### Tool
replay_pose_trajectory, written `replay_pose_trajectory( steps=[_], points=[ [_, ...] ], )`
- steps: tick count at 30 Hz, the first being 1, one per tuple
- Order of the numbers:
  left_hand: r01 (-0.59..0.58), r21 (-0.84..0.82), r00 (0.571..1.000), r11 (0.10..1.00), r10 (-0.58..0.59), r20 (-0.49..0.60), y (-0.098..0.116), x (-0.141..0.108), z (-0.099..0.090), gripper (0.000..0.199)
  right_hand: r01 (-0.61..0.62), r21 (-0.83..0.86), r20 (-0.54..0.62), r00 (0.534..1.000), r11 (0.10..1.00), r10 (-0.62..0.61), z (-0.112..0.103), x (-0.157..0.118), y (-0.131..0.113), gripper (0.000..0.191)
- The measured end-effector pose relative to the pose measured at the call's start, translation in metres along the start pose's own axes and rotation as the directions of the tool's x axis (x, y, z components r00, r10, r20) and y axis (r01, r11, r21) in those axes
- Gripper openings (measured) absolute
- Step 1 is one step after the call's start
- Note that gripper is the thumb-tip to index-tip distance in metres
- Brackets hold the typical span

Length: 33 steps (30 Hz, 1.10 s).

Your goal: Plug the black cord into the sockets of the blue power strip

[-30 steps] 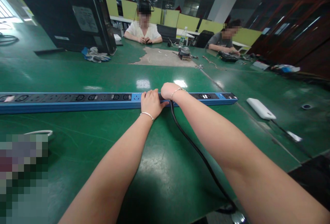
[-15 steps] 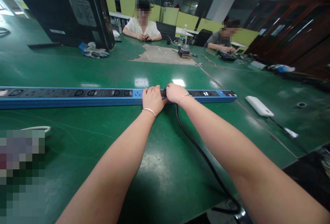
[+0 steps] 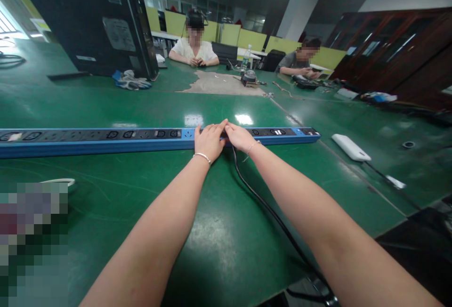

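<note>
A long blue power strip (image 3: 158,146) with black sockets lies across the green table. My left hand (image 3: 210,141) is wrapped over its bar, thumb toward me and fingers over the socket face. Beside it, my right hand (image 3: 239,136) is closed on the black plug of a cable, low against the sockets; the hands hide the plug. Its fingertips meet those of my left hand. From under the right hand the black cable (image 3: 259,197) runs down and right to the table's near edge. How deep the plug sits in a socket is hidden.
A white box with a lead (image 3: 351,147) lies right of the strip, near a small ring (image 3: 408,145). Behind stand a black computer case (image 3: 106,38) and work gloves (image 3: 130,81). Two people sit across the table. A blurred-out object (image 3: 31,217) is at lower left.
My right hand has come down against my left, its fingers flatter, and the plug between them no longer shows. The cable hangs slightly further left. The view has tilted up a little.
</note>
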<state>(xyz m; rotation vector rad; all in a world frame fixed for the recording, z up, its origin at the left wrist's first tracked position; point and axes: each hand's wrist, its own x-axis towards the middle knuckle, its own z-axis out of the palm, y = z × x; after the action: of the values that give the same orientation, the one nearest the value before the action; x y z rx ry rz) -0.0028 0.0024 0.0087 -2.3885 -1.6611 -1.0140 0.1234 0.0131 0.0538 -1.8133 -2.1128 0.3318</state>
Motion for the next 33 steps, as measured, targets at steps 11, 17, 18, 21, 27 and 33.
replay_pose_trajectory(
  steps=[11,17,18,21,27,33],
  points=[
    [0.080,-0.012,0.996,0.997,-0.080,0.045,0.012,0.007,0.000,0.033,-0.034,-0.217,-0.417,0.907,0.976,-0.061,0.035,-0.026,0.060,0.040],
    [0.089,-0.110,0.995,0.990,-0.092,-0.029,0.014,0.011,0.003,0.034,-0.027,-0.181,-0.390,0.920,0.983,-0.047,0.036,-0.021,0.061,0.042],
    [0.106,-0.169,0.991,0.980,-0.118,-0.063,0.014,0.013,0.003,0.035,-0.030,-0.174,-0.392,0.919,0.984,-0.041,0.037,-0.020,0.062,0.042],
    [0.165,-0.318,0.960,0.934,-0.225,-0.165,0.007,0.020,-0.003,0.034,-0.034,-0.148,-0.400,0.916,0.988,-0.029,0.038,-0.020,0.062,0.043],
    [0.382,-0.263,0.853,0.886,-0.447,-0.269,-0.056,0.010,-0.035,0.038,-0.038,-0.085,-0.411,0.912,0.996,0.000,0.038,-0.018,0.060,0.047],
    [0.322,-0.101,0.943,0.941,-0.329,-0.052,-0.094,-0.016,-0.061,0.038,-0.025,-0.028,-0.428,0.904,0.999,0.011,0.039,-0.016,0.059,0.048]
  ],
)
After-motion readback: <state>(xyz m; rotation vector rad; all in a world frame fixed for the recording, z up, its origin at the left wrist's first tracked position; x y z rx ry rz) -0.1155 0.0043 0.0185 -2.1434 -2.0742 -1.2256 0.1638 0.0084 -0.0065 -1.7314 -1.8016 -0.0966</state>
